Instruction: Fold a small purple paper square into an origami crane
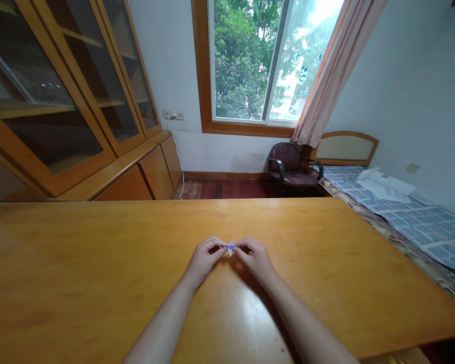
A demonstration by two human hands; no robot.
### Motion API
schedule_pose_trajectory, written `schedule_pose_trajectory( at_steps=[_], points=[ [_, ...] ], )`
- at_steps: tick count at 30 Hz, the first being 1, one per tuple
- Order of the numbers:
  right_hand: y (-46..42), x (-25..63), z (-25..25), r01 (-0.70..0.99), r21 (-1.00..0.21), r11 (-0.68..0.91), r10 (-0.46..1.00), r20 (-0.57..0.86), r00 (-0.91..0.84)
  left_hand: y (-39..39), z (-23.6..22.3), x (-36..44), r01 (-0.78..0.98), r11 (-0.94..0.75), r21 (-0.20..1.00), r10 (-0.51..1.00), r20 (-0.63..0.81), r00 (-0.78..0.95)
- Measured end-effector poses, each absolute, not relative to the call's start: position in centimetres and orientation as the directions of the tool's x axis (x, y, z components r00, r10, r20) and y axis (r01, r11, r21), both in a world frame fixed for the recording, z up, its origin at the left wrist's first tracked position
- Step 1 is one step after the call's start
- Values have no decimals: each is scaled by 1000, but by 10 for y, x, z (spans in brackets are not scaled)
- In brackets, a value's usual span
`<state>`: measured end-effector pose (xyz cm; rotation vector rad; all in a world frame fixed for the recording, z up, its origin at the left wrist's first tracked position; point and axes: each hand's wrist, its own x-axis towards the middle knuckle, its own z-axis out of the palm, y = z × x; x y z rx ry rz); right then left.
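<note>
Between my fingertips, just above the wooden table (98,263), is a small folded purple paper piece (231,248) with pointed tips. My left hand (208,255) pinches its left side between thumb and forefinger. On the opposite side my right hand (255,257) pinches it the same way. Both hands are close together near the middle of the table, and the fingertips hide part of the paper, so its full shape cannot be made out.
Beyond the table's far edge stands a dark red office chair (292,169). A bed (409,212) with a checked sheet lies along the right. Glass-door cabinets (94,65) line the left wall, and a white cable (179,156) hangs from a socket.
</note>
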<state>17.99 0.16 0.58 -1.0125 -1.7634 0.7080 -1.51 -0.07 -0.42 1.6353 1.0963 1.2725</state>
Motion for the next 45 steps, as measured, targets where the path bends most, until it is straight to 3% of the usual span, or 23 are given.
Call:
schedule_pose_trajectory(
  at_steps=[18,32,41,45],
  points=[
    [9,218,22,440,-751,493,867,466,-176,2,-1,-13,290,-276,916,959,243,143],
    [16,362,7,746,-636,198,956,292,-4,4,-3,-14,281,-238,930,970,210,124],
    [20,411,12,781,-623,-37,956,206,209,3,4,-11,301,-233,925,972,208,113],
    [19,404,5,786,-615,-54,960,185,210,3,3,-11,310,-234,921,971,207,118]
  ],
)
